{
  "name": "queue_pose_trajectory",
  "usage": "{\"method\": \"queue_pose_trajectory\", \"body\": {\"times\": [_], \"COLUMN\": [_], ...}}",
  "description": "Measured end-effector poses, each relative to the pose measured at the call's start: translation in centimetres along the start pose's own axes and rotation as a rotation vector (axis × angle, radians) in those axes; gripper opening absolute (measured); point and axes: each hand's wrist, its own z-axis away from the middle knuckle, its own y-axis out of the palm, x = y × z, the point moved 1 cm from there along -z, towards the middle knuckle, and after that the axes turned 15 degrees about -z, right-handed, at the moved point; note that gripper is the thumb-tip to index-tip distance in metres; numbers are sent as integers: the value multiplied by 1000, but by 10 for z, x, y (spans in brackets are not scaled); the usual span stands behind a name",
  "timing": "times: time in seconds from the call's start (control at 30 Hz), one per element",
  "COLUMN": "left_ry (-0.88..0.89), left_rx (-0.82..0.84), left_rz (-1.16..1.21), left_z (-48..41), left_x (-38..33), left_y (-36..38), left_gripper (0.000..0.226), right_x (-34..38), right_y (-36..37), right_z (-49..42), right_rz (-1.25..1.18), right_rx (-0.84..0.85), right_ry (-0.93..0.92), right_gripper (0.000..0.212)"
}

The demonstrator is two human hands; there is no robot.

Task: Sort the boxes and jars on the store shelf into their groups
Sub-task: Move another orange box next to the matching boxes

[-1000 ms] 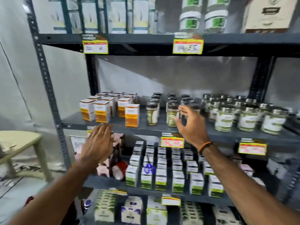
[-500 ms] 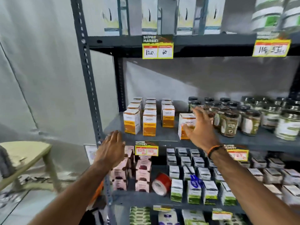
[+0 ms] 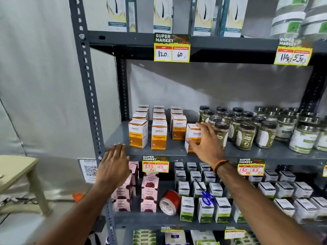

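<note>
On the middle shelf [image 3: 169, 152] three rows of orange-and-white Turmeric boxes [image 3: 158, 135] stand at the left. A single Turmeric box [image 3: 192, 134] stands apart, just right of those rows and beside the dark-lidded jars [image 3: 246, 135]. My right hand [image 3: 206, 144] is closed around this single box, thumb on its lower front, fingers over its right side. Further right stand silver-lidded jars [image 3: 304, 137]. My left hand [image 3: 114, 166] hovers flat with fingers apart at the shelf's front left edge, holding nothing.
The lower shelf holds pink boxes [image 3: 149, 190], a red tape roll [image 3: 169, 202], blue-handled scissors [image 3: 207, 197] lying on green-and-white boxes [image 3: 205, 209]. Tall boxes [image 3: 162, 15] fill the top shelf. Price tags [image 3: 171, 48] hang on shelf edges. A pale table [image 3: 16, 172] stands at left.
The view has shifted left along the shelf. My right hand moved off the dark-lidded jars onto the single Turmeric box and closed on it. My left hand rose slightly toward the shelf edge.
</note>
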Motion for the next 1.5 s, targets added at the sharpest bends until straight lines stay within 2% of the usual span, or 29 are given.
{"method": "queue_pose_trajectory", "body": {"times": [0.27, 0.4, 0.5, 0.67, 0.8, 0.9, 1.03, 1.5], "left_ry": [-25, -24, -84, -218, -307, -326, -373, -436], "left_rx": [-4, 18, 57, 102, 84, 87, 64, -12], "left_rz": [37, 78, 171, 376, 501, 517, 493, 435], "left_z": [0, -2, -9, -34, -49, -55, -56, -44], "left_x": [0, -1, -1, -11, -22, -29, -32, -34], "left_y": [1, 0, -7, -17, -22, -24, -23, -28], "left_gripper": [55, 58, 71, 90, 73, 72, 64, 63], "right_x": [14, 8, 1, 2, 8, 8, 8, 13], "right_y": [32, 36, 36, 41, 48, 52, 56, 56], "right_z": [-14, -8, 1, 11, 13, 16, 16, 17], "right_rz": [-4, -82, -150, -147, -109, -82, -87, -98], "right_rx": [35, 3, -8, -55, -62, -61, -78, -84], "right_ry": [-32, 26, 128, 100, 119, 147, 150, 146], "right_gripper": [80, 100, 110, 72, 64, 55, 52, 51]}}
